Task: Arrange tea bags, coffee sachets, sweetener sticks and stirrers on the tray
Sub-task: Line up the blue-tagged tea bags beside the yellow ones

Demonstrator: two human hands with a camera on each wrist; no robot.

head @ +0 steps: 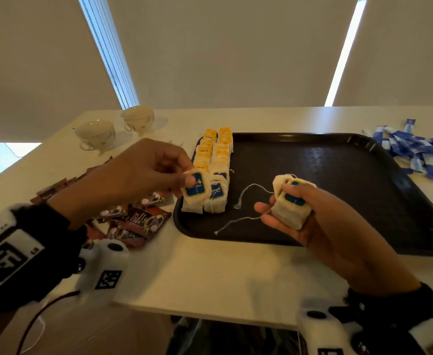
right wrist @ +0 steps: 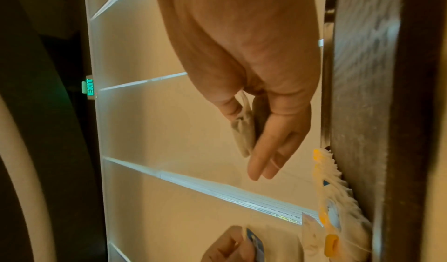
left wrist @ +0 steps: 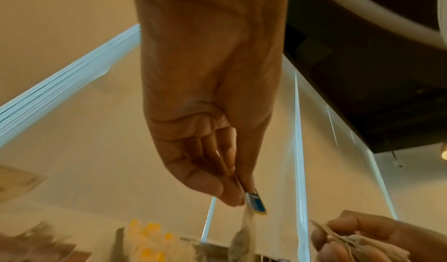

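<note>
A black tray (head: 338,160) lies on the white table. Two rows of tea bags (head: 214,160) with yellow tags stand along its left edge. My left hand (head: 143,172) pinches one tea bag (head: 195,192) by its blue and yellow tag at the near end of the left row; the same tea bag (left wrist: 254,205) hangs from its fingertips in the left wrist view. My right hand (head: 312,216) grips a small stack of tea bags (head: 291,201) over the tray's front, their strings trailing onto the tray. In the right wrist view the stack of tea bags (right wrist: 244,132) sits between thumb and fingers.
Brown coffee sachets (head: 133,221) lie in a heap left of the tray. Blue and white sweetener sticks (head: 415,149) are piled at the tray's far right. Two teacups (head: 96,134) stand at the table's back left. The table's front edge runs close below my hands.
</note>
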